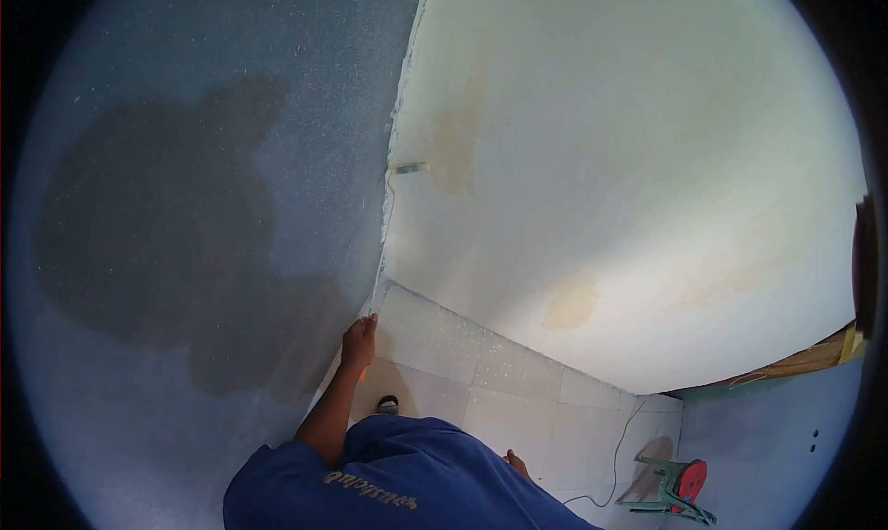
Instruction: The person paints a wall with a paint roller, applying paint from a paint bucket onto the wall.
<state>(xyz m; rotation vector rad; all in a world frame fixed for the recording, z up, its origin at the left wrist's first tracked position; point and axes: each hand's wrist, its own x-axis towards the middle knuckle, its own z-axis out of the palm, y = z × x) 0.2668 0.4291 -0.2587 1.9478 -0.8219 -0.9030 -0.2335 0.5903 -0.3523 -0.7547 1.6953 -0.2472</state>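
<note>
My left hand (359,342) is closed at the bottom of the edge where the blue-grey wall meets the white wall. A bit of orange (363,375) shows under the fist, like the handle of a tool; the rest is hidden or too small to make out. Lower down, beside my blue shirt, only the fingers of my right hand (515,461) show. What it holds, if anything, cannot be seen. A ragged white strip (399,104) runs up the corner line above my left hand.
The white wall (629,160) carries beige patches, and a dark patch (157,225) spreads over the blue-grey wall (342,49). A small pale fitting (409,168) sits near the corner. On the tiled floor (518,410), a red disc (692,482) rests on a green stand (661,498) near a cable (616,465).
</note>
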